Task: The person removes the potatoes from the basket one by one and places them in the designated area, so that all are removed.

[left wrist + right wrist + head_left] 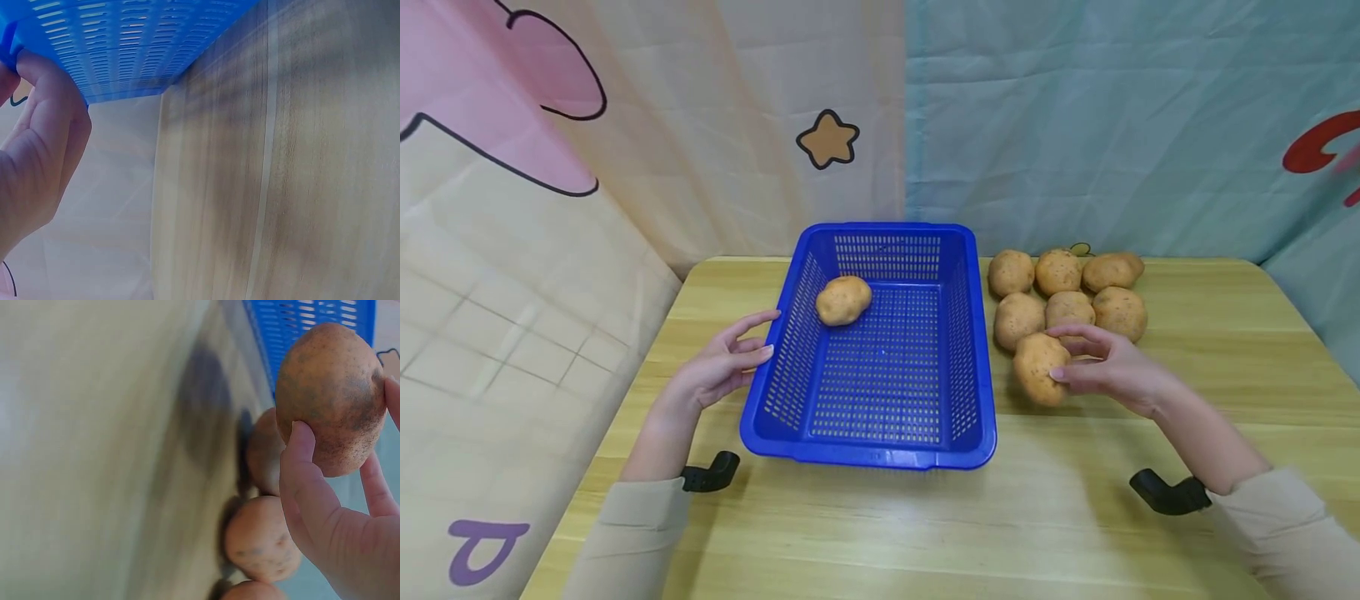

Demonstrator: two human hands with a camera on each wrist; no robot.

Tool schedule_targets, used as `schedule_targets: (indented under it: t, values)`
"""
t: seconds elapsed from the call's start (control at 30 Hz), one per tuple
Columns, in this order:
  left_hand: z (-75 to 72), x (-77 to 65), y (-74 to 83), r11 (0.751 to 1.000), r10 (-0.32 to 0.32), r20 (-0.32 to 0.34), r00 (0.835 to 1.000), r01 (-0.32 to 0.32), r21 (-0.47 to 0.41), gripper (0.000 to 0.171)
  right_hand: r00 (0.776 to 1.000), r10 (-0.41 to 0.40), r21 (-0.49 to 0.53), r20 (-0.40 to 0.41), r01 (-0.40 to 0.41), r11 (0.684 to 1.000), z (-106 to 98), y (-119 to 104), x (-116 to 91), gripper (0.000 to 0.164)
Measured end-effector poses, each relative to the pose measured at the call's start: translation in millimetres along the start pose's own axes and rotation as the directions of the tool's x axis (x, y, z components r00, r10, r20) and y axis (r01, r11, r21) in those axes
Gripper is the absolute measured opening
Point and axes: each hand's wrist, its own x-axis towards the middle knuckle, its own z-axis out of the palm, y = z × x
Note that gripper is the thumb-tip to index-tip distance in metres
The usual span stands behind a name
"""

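A potato (pixel 1042 369) is held up off the table by my right hand (pixel 1093 362), with thumb on one side and fingers on the other. In the right wrist view, this potato (pixel 331 400) shows dark soil patches. My left hand (pixel 718 367) grips the left rim of a blue plastic basket (pixel 880 458). The left wrist view has that hand (pixel 47 125) at the rim, its fingertips partly hidden. One potato (pixel 843 300) lies inside the basket, toward its far left.
Several more potatoes (pixel 1070 310) sit in two rows to the basket's right, by the table's far edge. The wooden table (pixel 880 533) backs onto a printed curtain (pixel 1097 125). More curtain hangs along the left side.
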Motion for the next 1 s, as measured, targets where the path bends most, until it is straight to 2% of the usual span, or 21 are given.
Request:
schedule_targets:
  t: [0.3,0.5,1.0]
  values:
    - [-0.4,0.3,1.2,1.000,0.000,0.006,1.000,0.000,-0.014,0.054,0.999,0.044,0.043,-0.016,-0.043,0.998,0.3,17.8,2.8,0.044]
    - [-0.2,1.1,0.3,1.000,0.000,0.009,1.000,0.000,-0.014,0.054,0.999,0.031,0.064,-0.013,-0.030,0.998,1.3,25.7,5.4,0.043]
    - [0.8,0.4,0.4,1.000,-0.006,-0.012,1.000,0.006,-0.020,0.053,1.000,0.025,0.058,0.001,-0.025,0.998,2.9,30.1,9.7,0.045]
